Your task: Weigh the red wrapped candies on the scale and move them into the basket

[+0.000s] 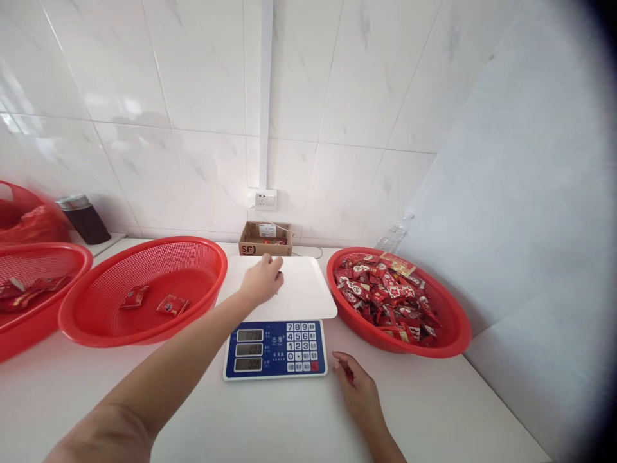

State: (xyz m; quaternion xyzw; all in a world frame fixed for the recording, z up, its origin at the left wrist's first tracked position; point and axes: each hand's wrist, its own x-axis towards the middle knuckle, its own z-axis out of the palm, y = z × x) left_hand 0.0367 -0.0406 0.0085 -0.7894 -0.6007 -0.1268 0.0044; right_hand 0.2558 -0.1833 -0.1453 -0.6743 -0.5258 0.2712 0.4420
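Observation:
My left hand (264, 279) reaches over the white pan (303, 289) of a digital scale, its fingers curled together. What they hold, if anything, is hidden. In front of the pan is the scale's blue keypad panel (277, 366), with three small displays lit with digits. On the table just right of the panel rests my right hand (359, 389), fingers closed, with a bit of a small red packet (349, 374) showing between them. Beyond it, a red plastic basket (457, 331) holds a heap of red snack packets (385, 292).
Left of the scale, another red basket (197, 257) contains two red packets (172, 305). A further basket (72, 257) with packets stands at far left, near a dark jar (84, 218). Behind the scale are a small cardboard box (248, 248) and a wall socket (263, 199).

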